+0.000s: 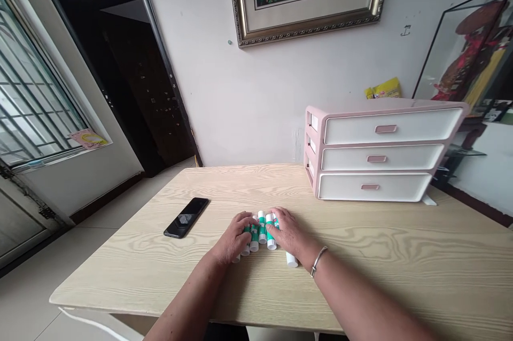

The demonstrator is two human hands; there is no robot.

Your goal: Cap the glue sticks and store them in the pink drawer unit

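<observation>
Glue sticks [262, 227], between left hand [235, 235] and right hand [287, 231], both grasping outer sticks

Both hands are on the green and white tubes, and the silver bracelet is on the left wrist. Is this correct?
Not quite: the head view shows the silver bracelet on the right wrist. The left hand and right hand are on the tubes, as you say.

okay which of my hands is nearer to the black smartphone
Left. Your left hand is on the glue sticks, right of the smartphone; your right hand is farther right, at the group's other side.
</observation>
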